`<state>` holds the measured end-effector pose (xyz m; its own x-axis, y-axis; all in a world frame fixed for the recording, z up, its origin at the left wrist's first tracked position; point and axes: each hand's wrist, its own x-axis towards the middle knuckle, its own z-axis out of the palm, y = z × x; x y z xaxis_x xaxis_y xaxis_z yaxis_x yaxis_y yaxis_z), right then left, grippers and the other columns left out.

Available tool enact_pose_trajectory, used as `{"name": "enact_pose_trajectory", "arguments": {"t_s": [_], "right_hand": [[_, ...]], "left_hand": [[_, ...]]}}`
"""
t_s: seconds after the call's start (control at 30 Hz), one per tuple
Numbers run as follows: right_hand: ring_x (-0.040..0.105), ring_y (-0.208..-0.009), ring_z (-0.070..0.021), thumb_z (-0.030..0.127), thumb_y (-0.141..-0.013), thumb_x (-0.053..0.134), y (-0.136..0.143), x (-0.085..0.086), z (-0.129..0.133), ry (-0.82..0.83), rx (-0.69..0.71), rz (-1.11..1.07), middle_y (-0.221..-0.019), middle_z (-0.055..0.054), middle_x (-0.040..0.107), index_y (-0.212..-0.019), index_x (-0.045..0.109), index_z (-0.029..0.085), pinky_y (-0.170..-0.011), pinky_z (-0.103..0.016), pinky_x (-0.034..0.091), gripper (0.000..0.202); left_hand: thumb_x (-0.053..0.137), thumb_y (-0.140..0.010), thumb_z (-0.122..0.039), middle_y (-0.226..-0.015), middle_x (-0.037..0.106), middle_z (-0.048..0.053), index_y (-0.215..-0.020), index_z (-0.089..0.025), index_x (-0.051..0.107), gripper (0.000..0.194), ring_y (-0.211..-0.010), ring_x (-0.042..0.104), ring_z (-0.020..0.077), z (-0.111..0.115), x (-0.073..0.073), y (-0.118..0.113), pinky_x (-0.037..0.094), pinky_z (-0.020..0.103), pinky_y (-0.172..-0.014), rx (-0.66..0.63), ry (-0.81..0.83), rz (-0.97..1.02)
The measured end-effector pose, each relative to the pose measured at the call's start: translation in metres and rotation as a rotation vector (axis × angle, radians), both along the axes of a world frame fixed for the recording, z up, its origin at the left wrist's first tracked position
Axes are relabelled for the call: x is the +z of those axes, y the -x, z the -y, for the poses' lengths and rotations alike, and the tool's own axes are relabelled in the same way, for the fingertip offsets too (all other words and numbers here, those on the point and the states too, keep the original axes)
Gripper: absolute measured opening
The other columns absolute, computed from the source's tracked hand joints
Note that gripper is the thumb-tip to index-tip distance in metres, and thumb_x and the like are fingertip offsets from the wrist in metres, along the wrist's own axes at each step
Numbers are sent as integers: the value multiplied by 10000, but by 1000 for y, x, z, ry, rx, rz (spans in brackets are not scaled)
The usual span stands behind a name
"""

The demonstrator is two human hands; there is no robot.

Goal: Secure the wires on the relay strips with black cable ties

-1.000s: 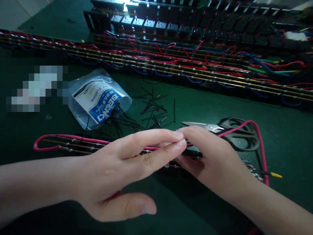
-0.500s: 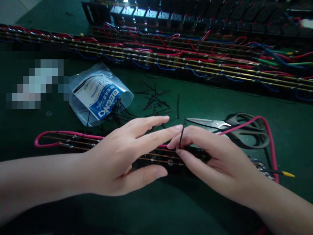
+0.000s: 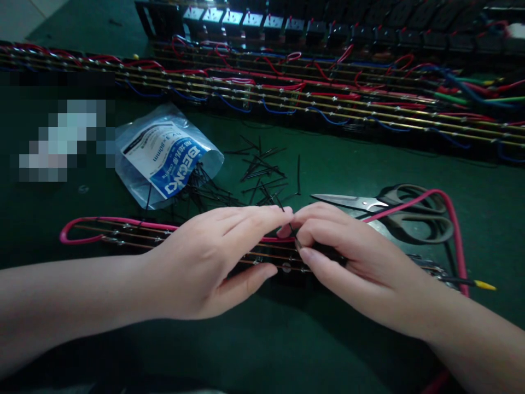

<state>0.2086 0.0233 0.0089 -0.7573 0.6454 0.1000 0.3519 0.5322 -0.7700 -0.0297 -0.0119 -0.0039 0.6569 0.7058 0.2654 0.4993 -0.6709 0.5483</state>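
A thin black cable tie [image 3: 290, 225] is pinched between the thumb and fingers of my right hand [image 3: 353, 251]. My left hand [image 3: 217, 251] lies over the wired strip [image 3: 135, 236], thumb apart from the fingers, its fingertips at the upper part of the tie. Along the strip runs a thick pink-red wire [image 3: 102, 221], looped round the left end and rising in an arch at the right. Both hands hide the middle of the strip.
Behind the hands lie an open plastic bag [image 3: 164, 153] of black ties and a loose heap of ties [image 3: 262, 167]. Black-handled scissors [image 3: 422, 219] rest behind my right hand. Long wired rails [image 3: 328, 104] cross the back. A yellow-tipped tool [image 3: 484, 285] lies at the right.
The fingers of my left hand have drawn closer together and its thumb has moved up slightly. The cable tie, upright before, now leans with its top to the left.
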Motion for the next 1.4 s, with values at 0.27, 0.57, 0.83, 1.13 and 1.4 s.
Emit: {"name": "enact_pose_trajectory", "arguments": {"t_s": [0.27,0.57,0.83,1.13,1.4], "right_hand": [[613,-866,-159,71,-877,524,0,-1,1,2,11,6,-916,-49,653,-773,586,208,-747,-262,512,184],[647,-889,-162,-4,-812,515,-1,-4,0,0,26,-70,-901,-22,700,-888,632,218,-800,-269,536,262],[688,-859,-180,59,-835,565,0,-8,3,-51,-57,-4,-946,-20,715,-976,616,245,-746,-289,567,240],[706,-925,-200,130,-851,663,2,-5,2,-67,-24,-11,-994,-23,751,-1071,653,242,-804,-326,583,248],[689,-888,-177,141,-865,697,1,-3,3,-94,40,-51,-962,-19,753,-1045,663,223,-782,-303,569,200]], "left_hand": [[525,-1013,-206,-1432,636,126,-1421,-81,503,427,-1353,580,144,3,-4,-1,447,241,-1169,26,-67,-53],[447,-969,-91,-1412,644,173,-1387,0,536,436,-1341,599,165,1,-4,0,450,260,-1173,24,-137,-73],[456,-962,-40,-1326,717,59,-1306,-110,620,387,-1217,687,138,0,-2,0,514,265,-1125,58,-114,-82],[564,-996,-193,-991,820,-3,-1020,-176,761,199,-931,786,153,0,-5,-2,603,297,-1022,169,-96,-14],[552,-1000,-207,-998,818,23,-1052,-163,756,215,-975,781,182,1,-6,0,625,327,-982,156,-144,-82]]}}
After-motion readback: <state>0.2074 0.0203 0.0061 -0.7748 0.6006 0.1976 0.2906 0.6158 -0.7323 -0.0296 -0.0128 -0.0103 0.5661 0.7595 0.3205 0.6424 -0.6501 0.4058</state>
